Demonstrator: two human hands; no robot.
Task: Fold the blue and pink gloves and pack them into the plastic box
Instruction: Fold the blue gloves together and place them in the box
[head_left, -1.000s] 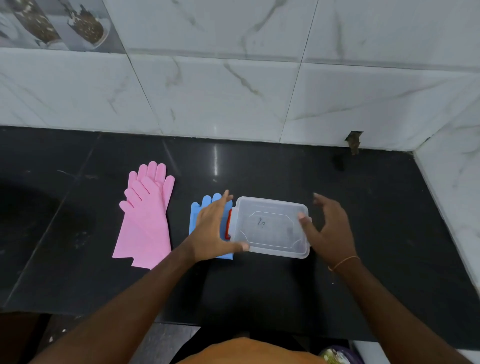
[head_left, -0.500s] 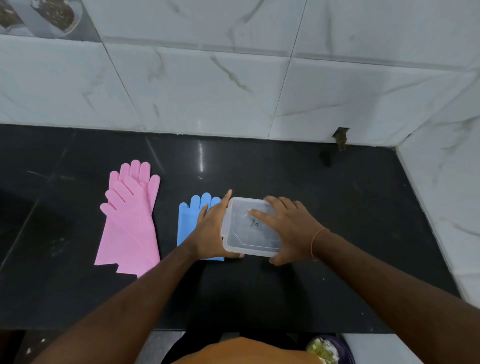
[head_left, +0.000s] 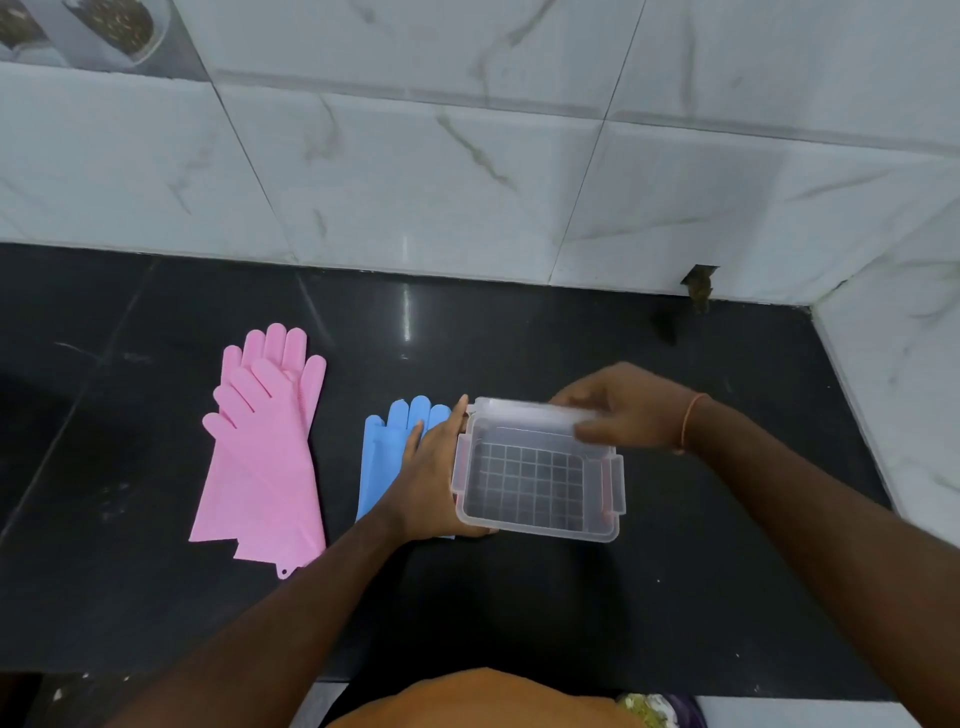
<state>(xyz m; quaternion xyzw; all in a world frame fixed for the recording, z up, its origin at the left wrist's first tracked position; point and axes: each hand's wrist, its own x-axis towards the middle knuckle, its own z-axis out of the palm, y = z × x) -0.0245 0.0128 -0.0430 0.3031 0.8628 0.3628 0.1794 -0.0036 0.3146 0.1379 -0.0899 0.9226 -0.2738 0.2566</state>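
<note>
A clear plastic box (head_left: 537, 524) stands open on the black counter, its gridded floor bare. My left hand (head_left: 434, 475) grips the box's left wall. My right hand (head_left: 626, 410) holds the clear lid (head_left: 524, 413), lifted and tilted over the box's far edge. The blue gloves (head_left: 387, 449) lie flat just left of the box, partly hidden under my left hand. The pink gloves (head_left: 265, 452) lie flat and stacked further left, fingers pointing to the wall.
The black counter (head_left: 571, 613) ends at a white marble-tiled wall (head_left: 467, 156) behind and another on the right. A small dark hole (head_left: 698, 280) sits at the base of the back wall. The counter's front edge runs close to my body.
My right hand, which was pressing on top of the shut box, has lifted the lid off and back. The box now stands open. My left hand stays on its left side.
</note>
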